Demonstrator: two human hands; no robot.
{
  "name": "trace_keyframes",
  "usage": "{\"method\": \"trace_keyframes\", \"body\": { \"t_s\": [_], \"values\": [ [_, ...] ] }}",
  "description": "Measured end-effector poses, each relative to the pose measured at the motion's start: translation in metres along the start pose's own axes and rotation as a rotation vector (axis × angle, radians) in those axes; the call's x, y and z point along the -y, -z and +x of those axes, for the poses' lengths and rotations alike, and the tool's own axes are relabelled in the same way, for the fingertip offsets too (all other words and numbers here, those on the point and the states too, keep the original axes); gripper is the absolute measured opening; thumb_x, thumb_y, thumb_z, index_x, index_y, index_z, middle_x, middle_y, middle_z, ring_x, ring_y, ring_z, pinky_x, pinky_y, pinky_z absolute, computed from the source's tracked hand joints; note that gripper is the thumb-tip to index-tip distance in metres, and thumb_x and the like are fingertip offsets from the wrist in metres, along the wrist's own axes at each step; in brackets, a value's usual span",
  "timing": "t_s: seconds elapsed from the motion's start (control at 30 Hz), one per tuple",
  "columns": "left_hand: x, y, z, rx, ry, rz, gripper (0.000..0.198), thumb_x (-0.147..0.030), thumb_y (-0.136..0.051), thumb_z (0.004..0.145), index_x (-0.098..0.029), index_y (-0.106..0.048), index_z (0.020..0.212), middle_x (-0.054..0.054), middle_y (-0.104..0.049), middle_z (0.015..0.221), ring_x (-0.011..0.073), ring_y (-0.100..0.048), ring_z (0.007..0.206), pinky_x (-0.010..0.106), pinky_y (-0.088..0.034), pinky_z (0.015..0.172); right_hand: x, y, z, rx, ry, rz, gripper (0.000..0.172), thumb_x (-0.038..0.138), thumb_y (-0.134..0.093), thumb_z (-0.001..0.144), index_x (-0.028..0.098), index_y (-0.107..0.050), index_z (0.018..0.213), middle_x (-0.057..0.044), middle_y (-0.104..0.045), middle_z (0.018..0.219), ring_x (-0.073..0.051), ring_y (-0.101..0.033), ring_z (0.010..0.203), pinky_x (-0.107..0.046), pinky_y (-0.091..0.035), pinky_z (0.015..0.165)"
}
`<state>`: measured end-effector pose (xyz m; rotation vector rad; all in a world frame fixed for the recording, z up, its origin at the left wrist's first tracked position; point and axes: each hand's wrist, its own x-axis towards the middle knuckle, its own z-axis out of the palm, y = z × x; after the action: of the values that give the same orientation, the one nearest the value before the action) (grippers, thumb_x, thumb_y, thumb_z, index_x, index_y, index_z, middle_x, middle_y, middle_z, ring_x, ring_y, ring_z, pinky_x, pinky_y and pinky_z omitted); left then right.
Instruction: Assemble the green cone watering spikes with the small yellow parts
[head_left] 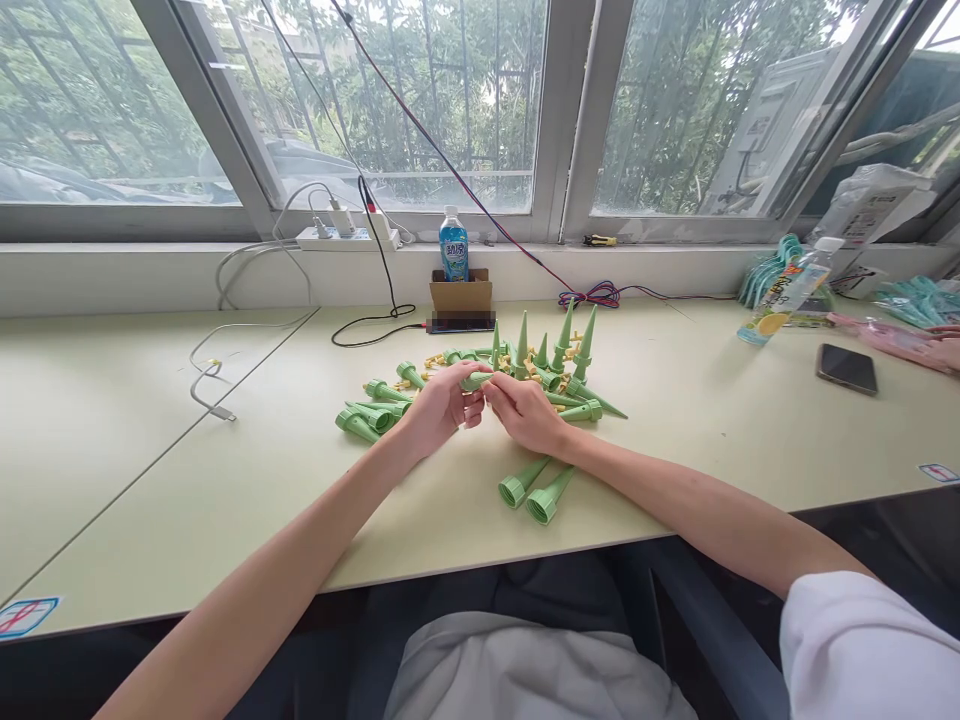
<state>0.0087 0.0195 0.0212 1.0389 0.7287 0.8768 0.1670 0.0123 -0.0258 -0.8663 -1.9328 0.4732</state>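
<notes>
Currently, in the head view, the left hand (pixel 444 402) grips a green cone (pixel 475 382) between thumb and fingers, while the right hand (pixel 529 413) pinches at its right end with curled fingers; the exact contact is hidden. The cone is held over the desk (pixel 675 455), just in front of a cluster of green cones (pixel 521 350), several upright, and small yellow pieces (pixel 435 359). Two loose cones (pixel 551 497) lie below the right hand. To handle it well, I'd keep the left grip steady, work the right fingertips along the cone's axis, and press evenly so nothing slips or tilts.
</notes>
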Motion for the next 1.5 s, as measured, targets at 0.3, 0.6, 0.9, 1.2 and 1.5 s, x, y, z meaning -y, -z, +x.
{"method": "trace_keyframes", "body": {
  "t_s": [0.3,0.6,0.9,1.2,1.5],
  "values": [
    [0.0008,-0.0002,0.0002,-0.012,-0.041,0.091,0.017,-0.033,-0.062,0.082,-0.017,-0.059,0.088,-0.002,-0.045,0.063,0.0072,-0.039,0.046,0.019,-0.032,0.039,-0.0002,0.0005,-0.0002,0.046,-0.03,0.026,0.032,0.04,-0.034,0.101,0.02,-0.044,0.077,0.004,-0.045,0.059,-0.011,-0.039,0.053,-0.025,-0.034,0.056],
    [0.0022,0.0008,0.0002,-0.049,-0.09,0.207,0.018,-0.034,-0.063,0.081,-0.018,-0.057,0.086,-0.003,-0.045,0.063,0.0067,-0.04,0.045,0.019,-0.033,0.039,-0.0036,-0.0009,-0.0006,0.091,-0.026,0.019,0.028,0.033,-0.036,0.099,0.021,-0.037,0.074,0.004,-0.044,0.061,-0.01,-0.038,0.054,-0.024,-0.034,0.057],
    [0.003,-0.0031,-0.0024,-0.05,-0.113,0.309,0.025,-0.04,-0.066,0.08,-0.018,-0.057,0.086,-0.003,-0.047,0.062,0.0076,-0.042,0.048,0.019,-0.033,0.039,-0.0013,-0.0004,-0.0007,0.183,0.013,0.002,0.025,0.029,-0.036,0.099,0.019,-0.05,0.08,0.0,-0.056,0.068,-0.012,-0.048,0.063,-0.024,-0.038,0.062],
    [0.0017,-0.003,-0.002,-0.033,-0.143,0.331,0.028,-0.044,-0.066,0.08,-0.018,-0.057,0.086,-0.002,-0.052,0.064,0.0082,-0.046,0.05,0.019,-0.036,0.04,-0.004,-0.0007,-0.001,0.129,0.018,-0.015,0.023,0.027,-0.039,0.097,0.019,-0.051,0.08,-0.001,-0.059,0.069,-0.013,-0.05,0.063,-0.024,-0.039,0.061],
    [0.0033,-0.0019,-0.0016,-0.107,-0.243,0.528,0.025,-0.043,-0.058,0.086,-0.019,-0.055,0.082,-0.005,-0.045,0.051,0.0076,-0.039,0.042,0.018,-0.033,0.038,-0.003,-0.0025,-0.0018,0.091,0.071,-0.05,0.023,0.028,-0.038,0.097,0.019,-0.049,0.079,0.0,-0.057,0.068,-0.011,-0.046,0.056,-0.024,-0.037,0.059]
  ]
}}
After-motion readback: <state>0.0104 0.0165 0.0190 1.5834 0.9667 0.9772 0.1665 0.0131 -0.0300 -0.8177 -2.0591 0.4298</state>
